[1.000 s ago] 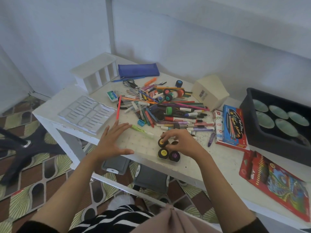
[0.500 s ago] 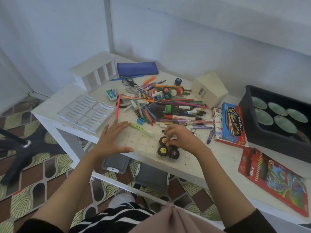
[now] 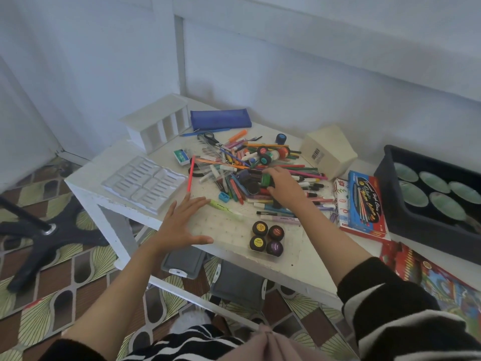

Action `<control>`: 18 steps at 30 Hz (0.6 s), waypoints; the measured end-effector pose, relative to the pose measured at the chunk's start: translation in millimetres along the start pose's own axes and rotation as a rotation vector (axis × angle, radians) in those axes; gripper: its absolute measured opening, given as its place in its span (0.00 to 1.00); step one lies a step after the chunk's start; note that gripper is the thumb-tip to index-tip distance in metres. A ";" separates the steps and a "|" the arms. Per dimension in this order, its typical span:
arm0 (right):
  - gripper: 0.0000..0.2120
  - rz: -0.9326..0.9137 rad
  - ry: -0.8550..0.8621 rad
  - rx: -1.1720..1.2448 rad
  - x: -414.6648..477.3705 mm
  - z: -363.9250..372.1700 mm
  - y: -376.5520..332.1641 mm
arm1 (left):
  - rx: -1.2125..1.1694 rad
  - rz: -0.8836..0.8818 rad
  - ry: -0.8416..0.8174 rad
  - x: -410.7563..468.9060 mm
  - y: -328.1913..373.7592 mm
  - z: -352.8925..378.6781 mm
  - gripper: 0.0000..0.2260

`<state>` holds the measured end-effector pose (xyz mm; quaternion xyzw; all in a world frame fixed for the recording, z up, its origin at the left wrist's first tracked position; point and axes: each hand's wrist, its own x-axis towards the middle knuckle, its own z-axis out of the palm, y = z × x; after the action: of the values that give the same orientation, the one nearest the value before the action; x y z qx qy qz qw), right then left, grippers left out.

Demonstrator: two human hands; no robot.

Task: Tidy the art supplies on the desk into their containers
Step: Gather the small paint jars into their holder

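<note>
A heap of pens, markers and crayons (image 3: 260,175) covers the middle of the white desk (image 3: 299,259). My right hand (image 3: 283,187) reaches into the heap and grips a small pot with a green lid (image 3: 266,179). Several paint pots (image 3: 267,238) with yellow, red and purple lids sit in a clear tray near the front edge. My left hand (image 3: 182,222) rests flat on the desk with fingers spread, left of the pots, beside a light green highlighter (image 3: 225,207).
A white moulded tray (image 3: 143,183) and a white slotted organiser (image 3: 158,123) stand at the left, a blue pencil case (image 3: 220,119) behind. A cream box (image 3: 328,149), crayon boxes (image 3: 363,201), a black bin with green dishes (image 3: 429,194) and a red pencil pack (image 3: 442,277) lie right.
My right hand has left the paint pots at the front edge and moved back into the heap, where it now grips the green-lidded pot. My left hand has stayed put.
</note>
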<state>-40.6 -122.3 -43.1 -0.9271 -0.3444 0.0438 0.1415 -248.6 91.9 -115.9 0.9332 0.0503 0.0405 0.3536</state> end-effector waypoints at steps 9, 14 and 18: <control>0.12 -0.098 0.053 0.475 -35.3 -14.4 -27.0 | 0.050 0.000 -0.021 1.4 0.4 -2.3 0.46; 0.13 -0.269 -0.426 0.345 -52.9 -18.7 -49.2 | 0.151 -0.009 -0.052 0.5 5.6 -6.4 0.45; 0.14 -0.358 -0.655 0.131 -52.9 -15.3 -62.3 | 0.153 -0.037 -0.057 -1.5 10.1 -9.0 0.46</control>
<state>-117.0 -115.2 -11.1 -0.7781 -0.5244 0.3343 0.0884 -250.4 90.2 -102.6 0.9572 0.0604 0.0034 0.2832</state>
